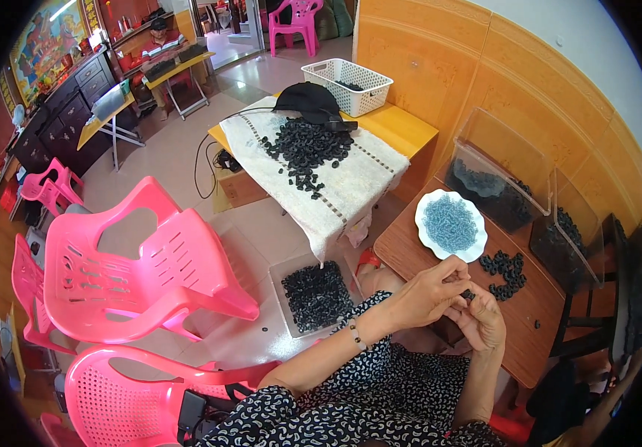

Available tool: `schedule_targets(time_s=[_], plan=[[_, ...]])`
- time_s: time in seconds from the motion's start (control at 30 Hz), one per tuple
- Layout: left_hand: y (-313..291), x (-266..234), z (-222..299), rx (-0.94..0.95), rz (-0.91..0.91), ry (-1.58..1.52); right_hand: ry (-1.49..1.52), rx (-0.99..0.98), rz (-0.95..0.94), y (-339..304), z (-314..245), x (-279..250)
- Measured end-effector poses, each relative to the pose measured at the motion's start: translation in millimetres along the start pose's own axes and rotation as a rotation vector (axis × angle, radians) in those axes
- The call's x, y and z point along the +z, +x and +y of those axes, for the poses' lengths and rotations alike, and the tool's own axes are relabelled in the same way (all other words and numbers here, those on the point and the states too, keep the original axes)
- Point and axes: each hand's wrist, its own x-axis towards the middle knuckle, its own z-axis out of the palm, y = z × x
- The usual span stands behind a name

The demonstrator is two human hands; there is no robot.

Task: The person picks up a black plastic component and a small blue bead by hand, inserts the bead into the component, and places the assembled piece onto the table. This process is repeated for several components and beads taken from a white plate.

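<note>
My right hand (482,316) holds a small black part (467,295) between thumb and fingers, in front of me at the brown table's near edge. Against it, my left hand (434,289) is pinched, fingertips almost touching the part; whatever the pinch holds is too small to make out. Just beyond my hands, a white scalloped plate (421,217) carries many tiny translucent bluish pieces (451,223). Beside it lies a loose heap of black curved parts (505,276) on the brown table (410,242). One stray black part (537,324) sits near its right side.
Clear plastic bins (496,186) with black parts stand behind the plate. Left, a grey bin (280,298) of black parts is on the floor. A towel-covered table (358,179) bears a black pile, a cap (307,100) and a white basket (369,100). Pink chairs (142,261) stand left; a person (160,41) sits far off.
</note>
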Motion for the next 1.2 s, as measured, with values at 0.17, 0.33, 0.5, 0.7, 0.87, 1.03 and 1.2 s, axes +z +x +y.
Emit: schedule_targets(time_s=[0.17, 0.33, 0.5, 0.7, 0.87, 1.03, 1.2], plan=[[-0.1, -2.4, 1.5, -0.024, -0.003, 0.001, -0.011, -0.014, 0.046, 3.5, 1.8, 3.2], [-1.7, -2.8, 0.6, -0.021, 0.012, 0.003, 0.008, -0.001, 0.042, 5.2, 3.6, 1.7], [-4.6, -0.6, -0.5, -0.048, 0.007, 0.010, 0.023, 0.007, 0.043, 7.0, 9.3, -4.6], [1.1, 3.8, 0.7, -0.060, -0.025, 0.001, 0.004, 0.026, 0.086, -1.3, 7.7, -9.6], [-0.2, -3.0, -1.4, -0.046, -0.046, 0.161, 0.045, 0.065, 0.027, 13.0, 22.8, -23.0], [4.7, 7.1, -1.8, -0.151, -0.104, 0.036, 0.161, 0.075, -0.008, 5.5, 19.3, -33.6], [-2.1, 18.0, -12.8, -0.143, -0.045, 0.002, 0.200, 0.074, -0.015, -1.3, 19.6, -38.8]])
